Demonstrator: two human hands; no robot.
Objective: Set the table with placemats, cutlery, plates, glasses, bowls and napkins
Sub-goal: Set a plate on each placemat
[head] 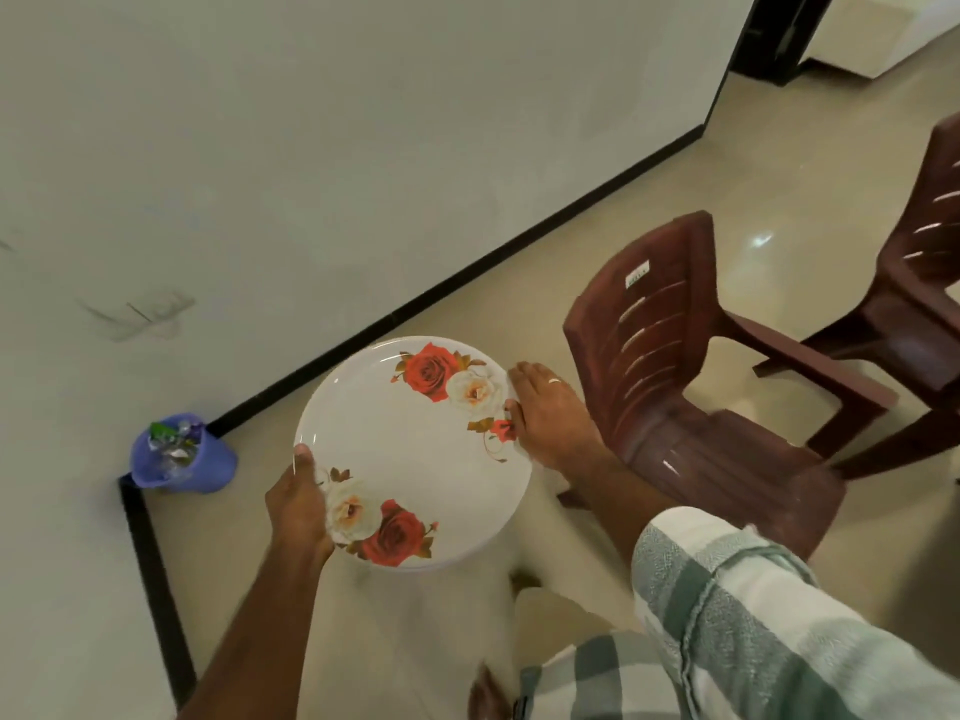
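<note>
My left hand [298,504] and right hand [545,413] gripped opposite rims of the rose-patterned plate [413,452], held level above the floor near the brown chair [691,387], and I judged that keeping it flat mattered most.

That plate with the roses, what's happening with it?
A person is holding the white rose plate in the air with both hands. The left hand grips its near-left edge and the right hand holds the far-right edge. Brown plastic chairs stand to the right, and a blue bin sits by the wall. No table shows.
</note>
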